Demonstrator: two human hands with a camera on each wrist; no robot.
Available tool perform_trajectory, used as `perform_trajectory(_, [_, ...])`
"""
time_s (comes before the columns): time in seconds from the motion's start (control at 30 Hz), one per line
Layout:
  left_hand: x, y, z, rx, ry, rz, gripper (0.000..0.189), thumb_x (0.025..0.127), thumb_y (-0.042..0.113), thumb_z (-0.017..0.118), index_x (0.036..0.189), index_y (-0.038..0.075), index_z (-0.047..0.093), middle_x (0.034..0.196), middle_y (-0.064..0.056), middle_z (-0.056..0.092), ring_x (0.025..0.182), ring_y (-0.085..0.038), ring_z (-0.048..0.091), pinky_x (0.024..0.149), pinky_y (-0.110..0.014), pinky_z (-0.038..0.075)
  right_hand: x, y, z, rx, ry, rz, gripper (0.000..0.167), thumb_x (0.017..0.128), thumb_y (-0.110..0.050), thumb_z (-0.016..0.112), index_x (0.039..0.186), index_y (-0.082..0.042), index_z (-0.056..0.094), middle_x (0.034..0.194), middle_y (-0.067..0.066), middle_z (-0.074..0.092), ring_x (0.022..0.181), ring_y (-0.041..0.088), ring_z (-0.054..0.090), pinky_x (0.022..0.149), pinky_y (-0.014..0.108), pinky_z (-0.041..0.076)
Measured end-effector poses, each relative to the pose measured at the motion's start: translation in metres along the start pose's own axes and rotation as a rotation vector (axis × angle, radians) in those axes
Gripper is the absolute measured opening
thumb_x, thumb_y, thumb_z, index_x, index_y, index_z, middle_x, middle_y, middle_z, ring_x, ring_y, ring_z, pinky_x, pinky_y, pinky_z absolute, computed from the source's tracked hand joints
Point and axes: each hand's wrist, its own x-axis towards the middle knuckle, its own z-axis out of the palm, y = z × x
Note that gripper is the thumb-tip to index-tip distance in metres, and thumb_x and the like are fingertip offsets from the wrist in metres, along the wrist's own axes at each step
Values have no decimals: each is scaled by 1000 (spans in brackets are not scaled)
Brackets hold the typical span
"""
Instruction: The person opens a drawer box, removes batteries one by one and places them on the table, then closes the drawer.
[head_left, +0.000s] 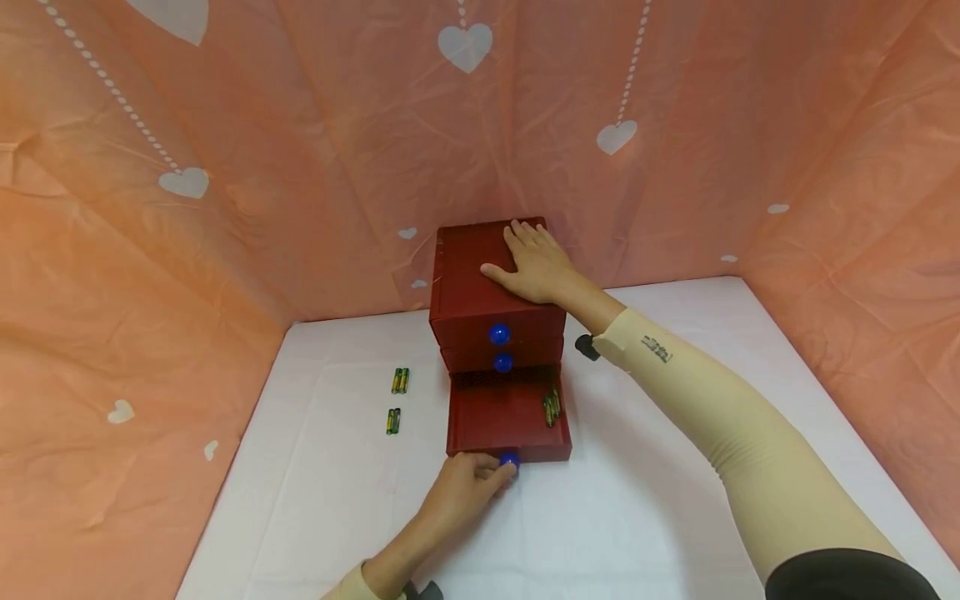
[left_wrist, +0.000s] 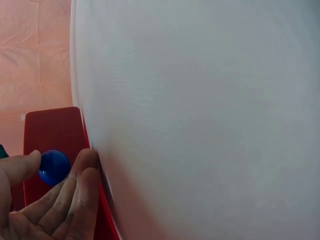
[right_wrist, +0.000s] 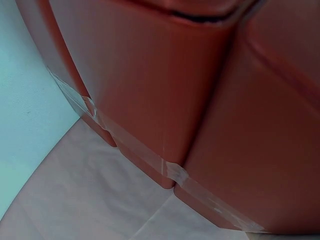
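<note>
A red drawer unit (head_left: 480, 267) stands at the back of the table, its bottom drawer (head_left: 491, 417) pulled out. My left hand (head_left: 465, 492) is at the front of that drawer, pinching its round blue knob (left_wrist: 55, 167) between thumb and fingers. My right hand (head_left: 536, 267) rests on top of the unit with its fingers spread. Inside the open drawer, green-and-gold batteries (head_left: 552, 408) lie along the right wall. The two upper drawers, each with a blue knob (head_left: 499, 334), are closed. In the right wrist view, the red side (right_wrist: 150, 100) of the unit fills most of the picture.
Left of the unit, a pair of batteries (head_left: 401, 381) lies on the white tablecloth (head_left: 337, 500), with another pair (head_left: 393, 421) nearer me. An orange curtain with white hearts (head_left: 465, 47) hangs behind and at both sides. Clear tape (right_wrist: 135, 150) runs along the unit's side.
</note>
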Motion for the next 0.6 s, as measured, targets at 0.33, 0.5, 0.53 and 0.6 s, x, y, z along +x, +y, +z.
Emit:
perform_trajectory(0.33, [-7,-1,2,-1,3,-6,33,101,39,76,103,7,83,85,5,76,81,-13,65,71,-29,57,1,2,1,5,-16,1,93,109,-64,42,170,1,15,179,20,8,166,35,4,134,45,-5])
perform_trajectory(0.5, [-11,-3,4,-6,3,8,32,101,39,77,100,7,83,80,6,75,75,-11,64,66,-27,54,1,2,0,12,-12,-3,93,109,-64,42,170,1,16,179,20,8,166,35,4,134,44,-5])
perform_trajectory(0.53, [-12,-3,4,-5,4,16,32,101,39,76,99,8,84,79,6,74,74,-11,64,65,-26,53,1,2,0,14,-10,-4,92,109,-64,42,170,1,16,179,20,9,166,35,4,134,44,-5])
perform_trajectory(0.6, [-13,-3,4,3,10,34,31,101,38,76,96,9,84,77,7,74,73,-10,63,63,-25,52,1,2,0,16,-7,-4,92,109,-63,42,170,2,16,178,21,9,166,35,5,134,45,-4])
